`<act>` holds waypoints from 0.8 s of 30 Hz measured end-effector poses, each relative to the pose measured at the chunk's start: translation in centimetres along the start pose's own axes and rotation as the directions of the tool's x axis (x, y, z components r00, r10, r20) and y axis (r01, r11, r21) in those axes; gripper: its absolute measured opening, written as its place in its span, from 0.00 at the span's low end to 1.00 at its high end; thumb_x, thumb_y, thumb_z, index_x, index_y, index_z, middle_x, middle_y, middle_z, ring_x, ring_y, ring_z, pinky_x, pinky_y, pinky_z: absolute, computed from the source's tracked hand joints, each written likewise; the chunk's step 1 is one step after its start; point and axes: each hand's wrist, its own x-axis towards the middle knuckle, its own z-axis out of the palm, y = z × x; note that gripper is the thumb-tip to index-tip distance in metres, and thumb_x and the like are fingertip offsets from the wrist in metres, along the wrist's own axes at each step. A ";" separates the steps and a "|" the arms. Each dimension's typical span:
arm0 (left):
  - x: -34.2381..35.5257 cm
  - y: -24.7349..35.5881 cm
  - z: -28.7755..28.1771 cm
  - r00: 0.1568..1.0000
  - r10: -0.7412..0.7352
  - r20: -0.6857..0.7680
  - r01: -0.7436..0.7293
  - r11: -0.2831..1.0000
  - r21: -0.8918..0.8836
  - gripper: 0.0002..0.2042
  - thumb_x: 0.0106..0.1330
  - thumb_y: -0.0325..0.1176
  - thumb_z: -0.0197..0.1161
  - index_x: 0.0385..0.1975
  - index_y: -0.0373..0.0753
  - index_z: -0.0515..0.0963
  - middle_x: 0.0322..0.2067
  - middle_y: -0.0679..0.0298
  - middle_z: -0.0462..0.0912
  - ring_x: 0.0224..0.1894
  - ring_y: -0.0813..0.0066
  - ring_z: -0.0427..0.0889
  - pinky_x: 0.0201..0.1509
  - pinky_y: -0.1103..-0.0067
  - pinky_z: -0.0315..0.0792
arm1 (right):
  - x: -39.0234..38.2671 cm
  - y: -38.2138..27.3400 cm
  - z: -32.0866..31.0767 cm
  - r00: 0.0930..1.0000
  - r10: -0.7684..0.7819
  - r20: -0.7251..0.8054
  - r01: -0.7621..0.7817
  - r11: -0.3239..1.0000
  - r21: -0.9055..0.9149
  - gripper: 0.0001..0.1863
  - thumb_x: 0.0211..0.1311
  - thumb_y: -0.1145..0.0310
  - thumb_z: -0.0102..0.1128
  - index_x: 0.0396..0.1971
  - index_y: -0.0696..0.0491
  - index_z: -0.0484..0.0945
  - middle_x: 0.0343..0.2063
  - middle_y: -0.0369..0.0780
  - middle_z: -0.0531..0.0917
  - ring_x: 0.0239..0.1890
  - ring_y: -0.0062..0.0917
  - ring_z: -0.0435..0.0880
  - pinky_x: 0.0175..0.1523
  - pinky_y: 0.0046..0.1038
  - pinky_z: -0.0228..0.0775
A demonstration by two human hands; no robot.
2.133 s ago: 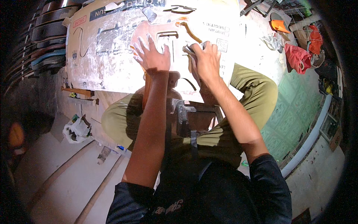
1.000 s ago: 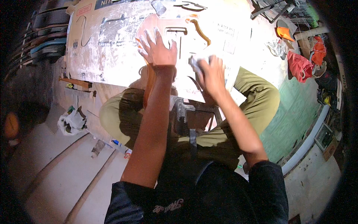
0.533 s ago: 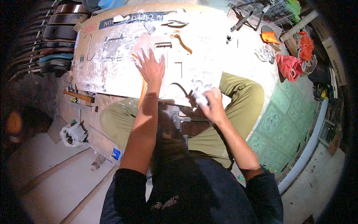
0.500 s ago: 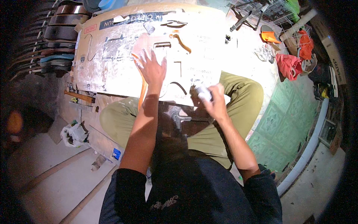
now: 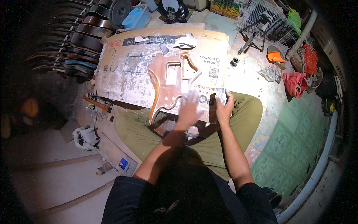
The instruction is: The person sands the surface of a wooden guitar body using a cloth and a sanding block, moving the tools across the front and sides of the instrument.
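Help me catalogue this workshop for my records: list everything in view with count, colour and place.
Cardboard sheet: 1, dusty tan, centre
Electric guitar body: 1, brown, on the cardboard
Small block: 1, grey, right of guitar body
Strung guitar: 1, black, top centre
Guitars in a row: several, brown, black, blue, upper left
Basin: 1, blue, top
Tripod: 1, black, upper right
Wire rack: 1, white, behind tripod
Cloth-like bundles: 2, red, right side
Plastic bag: 1, white, left floor
Floor tiles: many, green, right
Pipe: 1, pale blue, lower right
Legs: 2, olive trousers, centre
Left hand: 1, bare, blurred, at guitar body's edge
Right hand: 1, bare, holding the block
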 end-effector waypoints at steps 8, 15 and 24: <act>0.5 -16.4 -1.0 0.722 -0.673 -0.161 0.665 0.739 -0.106 0.40 0.74 0.59 0.49 0.76 0.34 0.54 0.77 0.44 0.45 0.80 0.49 0.43 0.80 0.50 0.38 | 0.3 -0.4 2.0 0.994 0.084 0.064 -0.091 0.989 0.113 0.23 0.56 0.74 0.70 0.52 0.60 0.75 0.49 0.50 0.78 0.54 0.42 0.78 0.61 0.37 0.68; 1.2 0.7 -0.5 0.978 -0.102 0.182 0.126 0.984 -0.129 0.33 0.64 0.54 0.65 0.59 0.33 0.74 0.62 0.42 0.74 0.64 0.46 0.73 0.69 0.57 0.64 | 0.1 0.6 1.5 0.991 0.113 0.072 -0.115 0.993 0.015 0.24 0.58 0.71 0.71 0.54 0.58 0.75 0.50 0.50 0.77 0.56 0.42 0.76 0.63 0.37 0.66; 0.5 -8.8 -0.7 0.959 -0.169 -0.227 0.199 0.973 0.118 0.36 0.71 0.54 0.57 0.72 0.35 0.63 0.73 0.47 0.60 0.77 0.47 0.54 0.78 0.51 0.48 | 0.1 0.8 2.0 0.990 0.124 0.064 -0.130 0.987 0.098 0.23 0.59 0.71 0.70 0.53 0.59 0.75 0.50 0.49 0.78 0.56 0.41 0.77 0.63 0.36 0.67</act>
